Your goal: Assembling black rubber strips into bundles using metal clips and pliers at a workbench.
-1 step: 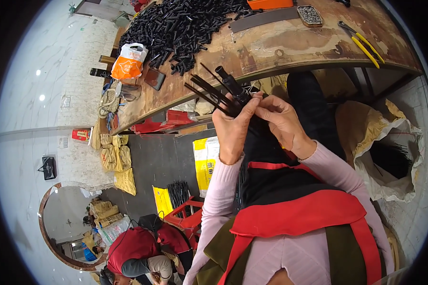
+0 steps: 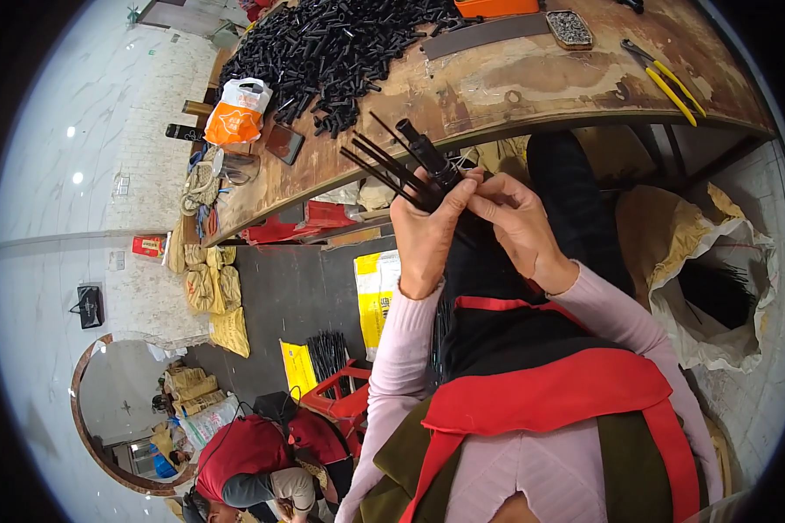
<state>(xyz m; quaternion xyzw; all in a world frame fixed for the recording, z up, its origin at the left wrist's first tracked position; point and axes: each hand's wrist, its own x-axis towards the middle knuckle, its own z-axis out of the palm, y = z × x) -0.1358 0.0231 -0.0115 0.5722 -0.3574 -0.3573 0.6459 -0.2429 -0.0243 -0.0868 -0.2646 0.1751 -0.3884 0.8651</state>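
The ribbed black cylindrical tube piece (image 2: 423, 150) is up in the air at the near edge of the worn brown wooden bench (image 2: 532, 83), its narrow end tilted toward that bench. The left hand (image 2: 423, 231) has its grip closed round the tube's lower part and a loose fan of thin straight black rods (image 2: 377, 164). The right hand (image 2: 516, 225) has thumb and forefinger pinched together beside the left thumb; whether anything lies between them, I cannot tell. Thin pale strands (image 2: 464, 162) show just beyond the fingertips, on the bench side.

For close finger work like this, a steady left grip seems best, with the rods gathered so they neither splay nor slip. The right grip probably wants a light pinch, close to the left thumb, so the two hands brace each other. Tilting the tube toward the bench should leave the fingertips unobstructed.
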